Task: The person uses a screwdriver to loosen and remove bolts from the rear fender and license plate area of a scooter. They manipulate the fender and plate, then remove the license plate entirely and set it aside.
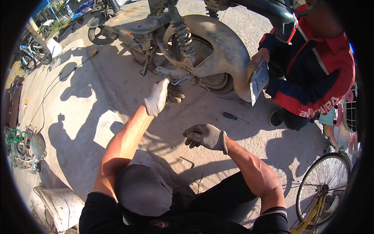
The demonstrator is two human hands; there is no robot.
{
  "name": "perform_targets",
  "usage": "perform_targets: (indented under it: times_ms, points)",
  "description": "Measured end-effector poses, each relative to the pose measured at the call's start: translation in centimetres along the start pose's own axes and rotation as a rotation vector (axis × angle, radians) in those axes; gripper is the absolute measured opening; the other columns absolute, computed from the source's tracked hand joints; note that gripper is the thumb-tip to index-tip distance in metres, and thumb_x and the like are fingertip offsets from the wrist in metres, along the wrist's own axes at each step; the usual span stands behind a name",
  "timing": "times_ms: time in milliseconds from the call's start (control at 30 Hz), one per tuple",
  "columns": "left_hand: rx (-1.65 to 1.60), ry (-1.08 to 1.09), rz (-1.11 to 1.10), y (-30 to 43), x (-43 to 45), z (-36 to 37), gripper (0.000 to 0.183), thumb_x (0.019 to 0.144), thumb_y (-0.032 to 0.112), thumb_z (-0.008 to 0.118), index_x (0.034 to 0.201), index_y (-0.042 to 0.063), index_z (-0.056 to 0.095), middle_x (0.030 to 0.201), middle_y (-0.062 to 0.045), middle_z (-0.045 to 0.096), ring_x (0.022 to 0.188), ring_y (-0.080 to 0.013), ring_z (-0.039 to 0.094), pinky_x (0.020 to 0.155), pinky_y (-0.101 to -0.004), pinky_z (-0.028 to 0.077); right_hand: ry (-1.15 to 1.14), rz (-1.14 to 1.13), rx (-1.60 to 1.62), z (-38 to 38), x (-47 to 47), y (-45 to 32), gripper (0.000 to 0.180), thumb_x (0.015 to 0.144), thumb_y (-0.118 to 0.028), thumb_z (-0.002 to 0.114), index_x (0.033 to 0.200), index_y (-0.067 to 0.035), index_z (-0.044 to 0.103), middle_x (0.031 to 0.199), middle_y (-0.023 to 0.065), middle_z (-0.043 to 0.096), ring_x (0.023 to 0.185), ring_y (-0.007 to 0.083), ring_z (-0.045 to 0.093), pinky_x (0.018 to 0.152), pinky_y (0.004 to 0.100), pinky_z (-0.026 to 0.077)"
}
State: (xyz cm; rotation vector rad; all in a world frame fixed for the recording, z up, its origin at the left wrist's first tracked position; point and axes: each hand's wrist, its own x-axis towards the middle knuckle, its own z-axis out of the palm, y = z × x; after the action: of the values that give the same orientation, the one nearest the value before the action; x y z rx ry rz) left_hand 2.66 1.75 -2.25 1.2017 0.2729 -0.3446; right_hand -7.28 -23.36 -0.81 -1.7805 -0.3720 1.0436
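Observation:
My left hand [159,98], in a pale knit work glove with dark coated fingers, reaches under the rear swingarm [172,71] of a dusty electric scooter. Its upper fingertip is beside a bright bent metal rod [181,79], perhaps a hex key, at a bolt. Whether the fingers grip the rod cannot be made out. My right hand [206,136], in a matching glove, hovers above the concrete with loosely curled fingers and nothing visible in it. The dark-handled screwdriver [233,117] lies beyond it, and an L-shaped hex key [187,161] rests nearer my body.
At the right, a co-worker [309,70] in a red and navy jacket crouches and holds the plate [259,82] at the rear fender [230,44]. A yellow bicycle's wheel [323,187] stands at lower right. A cable [46,90] crosses the ground at left.

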Motion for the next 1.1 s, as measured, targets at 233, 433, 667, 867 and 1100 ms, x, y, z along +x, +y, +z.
perform_targets:
  times_ms: [233,433,667,867,1100]
  points:
    - [0.122,0.115,0.064,-2.0,-0.1,-0.5,0.059,0.110,0.054,0.052,0.108,-0.002,0.070,0.095,-0.015,0.078,0.072,-0.0264,0.077,0.072,-0.0472,0.064,-0.003,0.016,-0.002,0.0,0.5,-0.2,0.047,0.111,-0.034,0.056,0.137,0.004,0.064,0.112,0.0136,0.080,0.095,0.0165,0.078,0.080,0.0312,0.061]
    - [1.241,0.458,0.942,-2.2,-1.1,0.1,0.031,0.086,0.027,0.084,0.091,0.001,0.068,0.078,-0.018,0.069,0.079,-0.0420,0.069,0.076,-0.0481,0.057,-0.002,0.045,0.019,-0.2,0.3,0.6,0.050,0.111,-0.038,0.058,0.139,0.003,0.064,0.114,0.0137,0.079,0.098,0.0176,0.078,0.083,0.0315,0.061]
    - [0.039,-0.159,-0.023,-2.4,-0.4,0.7,0.058,0.115,0.042,0.043,0.095,-0.006,0.069,0.086,-0.021,0.076,0.065,-0.0294,0.072,0.072,-0.0432,0.064,-0.014,0.020,-0.006,-0.2,0.4,0.3,0.046,0.111,-0.033,0.056,0.138,0.003,0.064,0.112,0.0134,0.080,0.094,0.0165,0.078,0.080,0.0314,0.060]
    - [-0.104,-0.065,-0.038,-3.2,-0.4,0.5,0.061,0.115,0.048,0.041,0.112,-0.006,0.069,0.095,-0.022,0.077,0.075,-0.0299,0.076,0.079,-0.0444,0.066,-0.003,0.031,0.003,-0.2,0.5,0.2,0.046,0.111,-0.033,0.056,0.137,0.003,0.065,0.112,0.0134,0.080,0.094,0.0167,0.078,0.080,0.0312,0.060]
    - [1.279,0.393,0.883,-2.3,-2.2,1.3,0.048,0.090,0.044,0.081,0.102,-0.001,0.069,0.088,-0.021,0.071,0.083,-0.0413,0.071,0.076,-0.0481,0.057,0.000,0.016,-0.003,-0.7,-0.1,0.7,0.045,0.110,-0.032,0.056,0.137,0.004,0.065,0.111,0.0127,0.080,0.094,0.0157,0.078,0.080,0.0307,0.061]
